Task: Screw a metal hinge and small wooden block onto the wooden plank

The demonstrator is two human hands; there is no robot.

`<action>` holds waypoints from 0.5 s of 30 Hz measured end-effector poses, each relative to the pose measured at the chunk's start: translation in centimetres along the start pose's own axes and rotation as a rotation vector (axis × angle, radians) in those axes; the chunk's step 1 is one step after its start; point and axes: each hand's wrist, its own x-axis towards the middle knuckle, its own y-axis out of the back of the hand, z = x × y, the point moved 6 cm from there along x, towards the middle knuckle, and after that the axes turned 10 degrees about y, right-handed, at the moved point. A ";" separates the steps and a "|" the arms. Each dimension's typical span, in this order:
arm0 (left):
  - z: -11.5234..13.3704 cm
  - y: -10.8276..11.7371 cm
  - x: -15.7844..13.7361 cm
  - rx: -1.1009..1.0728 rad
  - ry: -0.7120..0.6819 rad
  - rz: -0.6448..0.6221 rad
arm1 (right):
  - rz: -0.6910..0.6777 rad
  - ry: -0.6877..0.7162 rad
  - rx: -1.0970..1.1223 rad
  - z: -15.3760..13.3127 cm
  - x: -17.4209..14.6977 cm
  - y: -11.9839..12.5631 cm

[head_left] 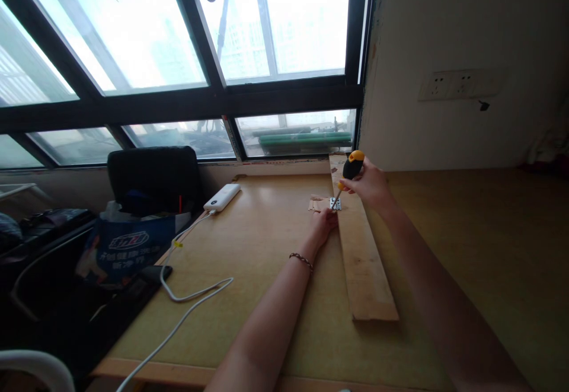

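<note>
My right hand (371,185) is closed around a screwdriver (353,165) with a black and yellow handle. The screwdriver tilts, its shaft running down to a small silver metal hinge (335,203). That hinge lies where a short wood piece (316,203) meets the left edge of a long wooden plank (367,261). Just below the hinge, my left hand (323,227) rests against the plank's edge with its fingers curled near the screwdriver's tip. What those fingers pinch is hidden. A braided bracelet (302,260) circles the left wrist.
Both boards lie on a wooden table (267,249) below a window. A white power bank (222,197) with a white cable (195,297) lies on the left. Beyond the table's left edge stand a black chair (153,172) and a blue bag (128,244). Wall sockets (462,83) are at right.
</note>
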 end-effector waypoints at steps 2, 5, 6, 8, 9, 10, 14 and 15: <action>0.0 0.0 0.1 0.007 -0.011 -0.010 | -0.063 -0.003 0.056 -0.1 0.0 -0.3; 0.0 0.0 0.2 0.014 -0.037 -0.033 | -0.049 0.010 -0.022 -0.6 -0.1 0.0; 0.0 0.1 0.3 0.014 -0.045 -0.040 | -0.011 0.015 -0.086 -0.9 -0.2 0.3; 0.0 0.2 0.4 0.013 -0.052 -0.039 | 0.073 0.022 -0.218 -1.5 -0.2 0.9; 0.0 0.2 0.5 0.014 -0.053 -0.032 | 0.109 0.020 -0.267 -1.7 -0.3 1.1; 0.0 0.3 0.5 0.015 -0.053 -0.022 | 0.135 0.014 -0.297 -1.7 -0.3 1.3; 0.0 0.2 0.5 0.007 -0.056 -0.021 | 0.088 -0.044 -0.160 -0.8 -0.2 0.7; 0.0 0.1 0.4 0.003 -0.055 -0.026 | 0.037 -0.067 -0.072 -0.4 -0.2 0.4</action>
